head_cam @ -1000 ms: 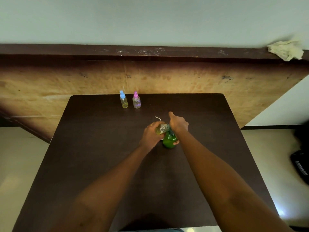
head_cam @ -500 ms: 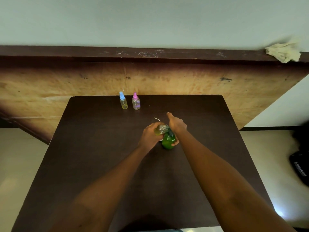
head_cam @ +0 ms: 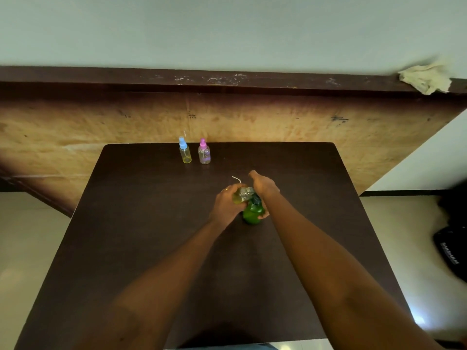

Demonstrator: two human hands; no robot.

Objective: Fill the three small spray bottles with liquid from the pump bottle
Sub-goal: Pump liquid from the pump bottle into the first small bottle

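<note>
Left hand [head_cam: 225,205] — grips small spray bottle [head_cam: 241,195], tilted. Right hand [head_cam: 265,186] — clasps green pump bottle [head_cam: 251,214] from above. Blue-capped bottle [head_cam: 185,154], pink-capped bottle [head_cam: 204,154]: upright, side by side, beyond.

green pump bottle [head_cam: 252,214], blue-capped spray bottle [head_cam: 185,150], pink-capped spray bottle [head_cam: 204,152]

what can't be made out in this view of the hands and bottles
All in the head view:
The right hand covers the pump top of the green plastic pump bottle, hiding any liquid flow.
The left hand wraps the small clear bottle, hiding its fill level.
The blue-capped clear spray bottle and pink-capped clear spray bottle are too small to judge fill.
The black bag is blurred and cut off by the right edge.
</note>
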